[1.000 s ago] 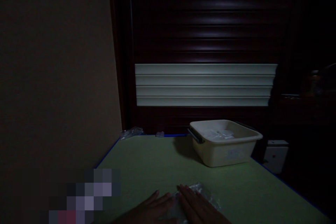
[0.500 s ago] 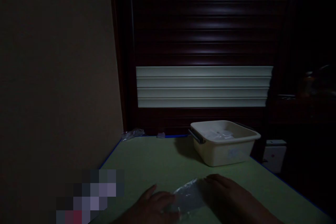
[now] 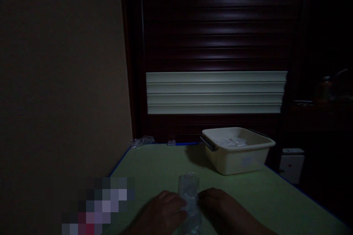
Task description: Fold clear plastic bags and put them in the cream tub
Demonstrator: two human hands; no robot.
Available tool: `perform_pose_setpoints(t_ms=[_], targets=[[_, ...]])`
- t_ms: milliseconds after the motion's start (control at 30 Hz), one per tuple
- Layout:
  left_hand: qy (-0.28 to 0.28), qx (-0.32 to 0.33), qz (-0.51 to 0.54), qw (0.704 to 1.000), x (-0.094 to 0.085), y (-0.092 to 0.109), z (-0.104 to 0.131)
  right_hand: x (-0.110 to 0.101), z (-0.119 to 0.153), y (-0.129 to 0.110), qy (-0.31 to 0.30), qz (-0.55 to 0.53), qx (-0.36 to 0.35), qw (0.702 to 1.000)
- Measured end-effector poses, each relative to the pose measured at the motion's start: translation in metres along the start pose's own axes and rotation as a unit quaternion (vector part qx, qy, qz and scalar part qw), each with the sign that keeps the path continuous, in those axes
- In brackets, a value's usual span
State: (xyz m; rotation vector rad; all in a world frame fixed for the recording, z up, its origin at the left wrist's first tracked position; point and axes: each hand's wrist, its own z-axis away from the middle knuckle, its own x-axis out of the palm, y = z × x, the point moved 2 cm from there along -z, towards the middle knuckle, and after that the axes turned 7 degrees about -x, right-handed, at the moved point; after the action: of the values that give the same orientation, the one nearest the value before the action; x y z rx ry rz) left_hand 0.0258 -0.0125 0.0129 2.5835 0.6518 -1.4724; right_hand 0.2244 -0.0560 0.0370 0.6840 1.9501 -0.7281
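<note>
A clear plastic bag point(image 3: 189, 187) lies lengthwise on the green tabletop, now a narrow strip pointing away from me. My left hand point(image 3: 168, 209) is at its left edge, with bent fingers pressed together and their tips gripping the film. On the opposite side, my right hand point(image 3: 219, 202) has its fingers closed and curled at the right edge of the bag. The dim light hides the thumb of my right hand and the near end of the bag runs out of view.
A cream plastic tub point(image 3: 238, 159) with dark handles stands at the back right, clear packaging point(image 3: 234, 142) inside it. Crumpled clear plastic point(image 3: 142, 141) lies in the far left corner of the table point(image 3: 162, 161). A blurred-out patch point(image 3: 107, 205) covers the left edge. A wall borders the left side.
The plastic bag has turned from slanted and wide to straight and narrow. My right hand has moved left and my left hand has shifted slightly right, bringing them closer together.
</note>
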Motion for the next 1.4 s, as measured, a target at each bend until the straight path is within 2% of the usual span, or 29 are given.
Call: perform_pose_setpoints(t_ms=[67, 167, 233, 333, 400, 467, 533, 600, 633, 767, 833, 1000, 1133, 1233, 1400], targets=[[0.025, 0.015, 0.036, 0.999, 0.007, -0.007, 0.004, -0.002, 0.002, 0.003, -0.013, -0.009, -0.008, 1.0], [0.004, 0.026, 0.075, 0.997, 0.019, -0.013, 0.009, -0.006, 0.0, 0.006, -0.019, 0.029, 0.014, 0.999], [-0.029, -0.036, 0.091, 0.995, 0.026, -0.014, 0.009, -0.01, -0.003, 0.007, -0.013, 0.064, 0.001, 0.998], [-0.066, -0.167, 0.126, 0.976, 0.032, -0.014, 0.009, -0.009, -0.006, 0.005, -0.037, 0.122, -0.106, 0.986], [-0.082, -0.207, 0.148, 0.964, 0.032, -0.014, 0.008, 0.0, -0.004, 0.007, -0.057, 0.156, -0.176, 0.97], [-0.095, -0.216, 0.171, 0.957, 0.028, -0.016, 0.007, 0.011, 0.0, 0.011, -0.051, 0.171, -0.198, 0.964], [-0.107, -0.182, 0.191, 0.959, 0.018, -0.015, 0.005, 0.021, 0.004, 0.016, -0.039, 0.163, -0.177, 0.97], [-0.104, -0.118, 0.202, 0.967, 0.004, -0.009, 0.004, 0.024, 0.007, 0.017, -0.039, 0.124, -0.125, 0.984], [-0.087, -0.094, 0.216, 0.968, -0.004, -0.005, 0.004, 0.023, 0.008, 0.016, -0.043, 0.088, -0.096, 0.991], [0.002, -0.154, 0.255, 0.954, -0.025, 0.008, 0.003, 0.007, 0.009, 0.006, -0.027, -0.071, 0.009, 0.997], [0.016, -0.155, 0.266, 0.951, -0.023, 0.011, 0.001, 0.003, 0.009, 0.002, -0.006, -0.109, 0.037, 0.993], [-0.046, -0.169, 0.243, 0.954, -0.009, 0.001, -0.008, 0.006, 0.011, 0.006, 0.026, -0.149, 0.069, 0.986], [-0.078, -0.188, 0.213, 0.956, -0.01, -0.002, -0.011, 0.003, 0.01, 0.001, -0.009, -0.131, 0.068, 0.989], [-0.067, -0.203, 0.222, 0.951, -0.011, 0.001, -0.012, 0.0, 0.008, -0.003, -0.017, -0.132, 0.085, 0.987], [-0.051, -0.269, 0.237, 0.932, -0.008, 0.0, -0.01, 0.007, 0.004, -0.001, 0.003, -0.114, 0.127, 0.985]])
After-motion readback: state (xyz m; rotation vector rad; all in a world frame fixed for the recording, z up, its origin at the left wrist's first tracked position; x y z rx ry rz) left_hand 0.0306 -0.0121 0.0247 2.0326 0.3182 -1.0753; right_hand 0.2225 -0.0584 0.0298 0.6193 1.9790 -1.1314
